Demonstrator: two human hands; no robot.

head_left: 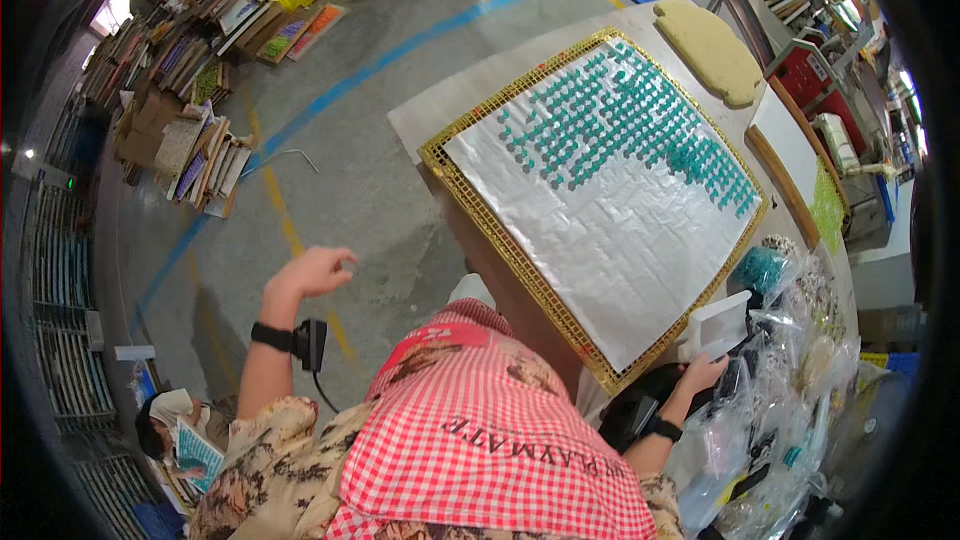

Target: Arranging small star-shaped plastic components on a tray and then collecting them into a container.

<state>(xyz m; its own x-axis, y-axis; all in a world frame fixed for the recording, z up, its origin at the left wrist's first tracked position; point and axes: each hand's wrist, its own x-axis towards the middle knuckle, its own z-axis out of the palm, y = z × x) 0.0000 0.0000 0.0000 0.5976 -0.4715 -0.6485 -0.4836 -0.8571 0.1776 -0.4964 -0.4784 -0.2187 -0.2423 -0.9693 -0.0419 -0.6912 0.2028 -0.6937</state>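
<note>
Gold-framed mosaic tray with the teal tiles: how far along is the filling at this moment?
Done: small teal tiles cover the far part of the gold-framed square tray, in uneven rows. In hand: the right hand rests at the small white plastic dish beside the tray; the left hand is raised over the floor, away from the tray. Left: the silvery sheet nearer the person is bare, more than half.

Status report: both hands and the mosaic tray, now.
Left hand raised over floor, loosely curled, empty. Right hand touching small white plastic tray. Gold-framed grid tray part-filled with teal tiles, nothing on it.
</note>
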